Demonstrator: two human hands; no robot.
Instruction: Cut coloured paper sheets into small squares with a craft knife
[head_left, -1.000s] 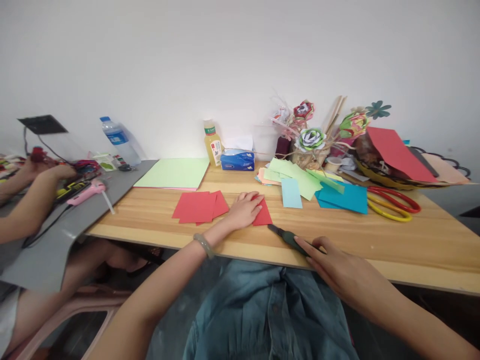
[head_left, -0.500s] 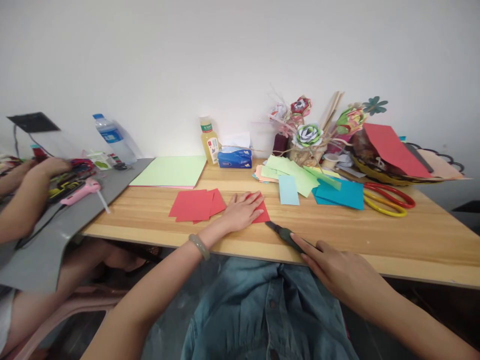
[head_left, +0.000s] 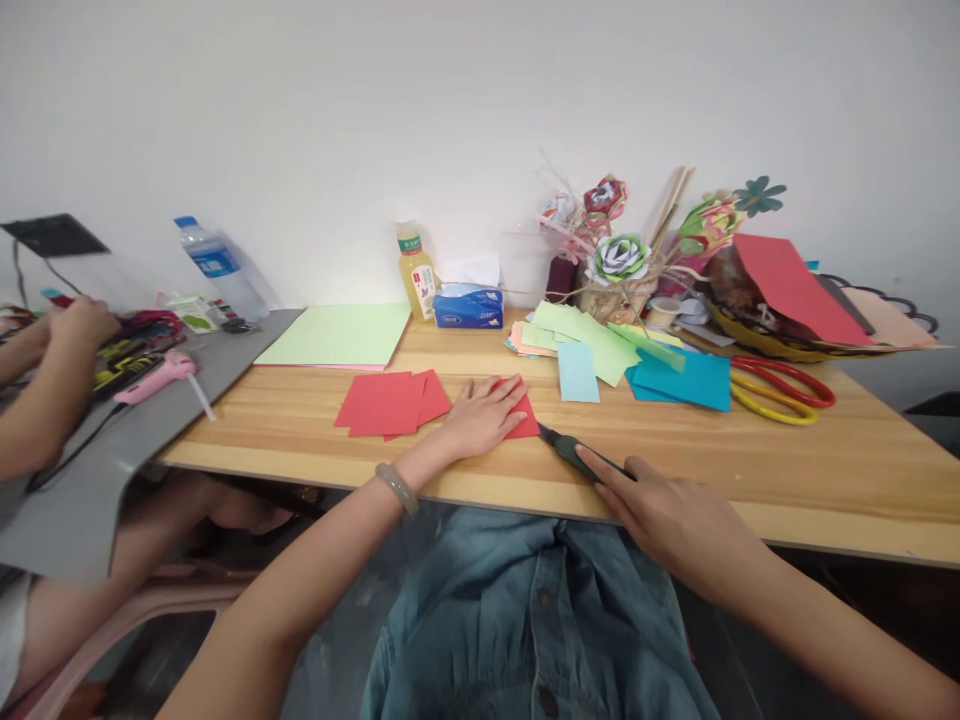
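My left hand (head_left: 487,415) lies flat with fingers spread on a piece of red paper (head_left: 527,418), covering most of it. In my right hand (head_left: 660,500) is a dark green utility knife (head_left: 574,455), its index finger stretched along the handle. The knife's tip is at the red paper's lower right corner; whether it touches cannot be told. Just left of my left hand, several red paper pieces (head_left: 382,405) overlap on the wooden table (head_left: 675,455).
Behind lie green sheets (head_left: 337,335), a juice bottle (head_left: 417,280), a tissue pack (head_left: 469,307), green slips (head_left: 585,335), blue paper (head_left: 686,380), scissors (head_left: 784,390) and paper flowers (head_left: 621,258). At left, a co-worker's hands (head_left: 82,325) are beside a pink glue gun (head_left: 157,378).
The utility knife has shifted slightly up in view, its tip still by the red paper's corner. My left hand stays spread on the paper. The whole view has shifted slightly.
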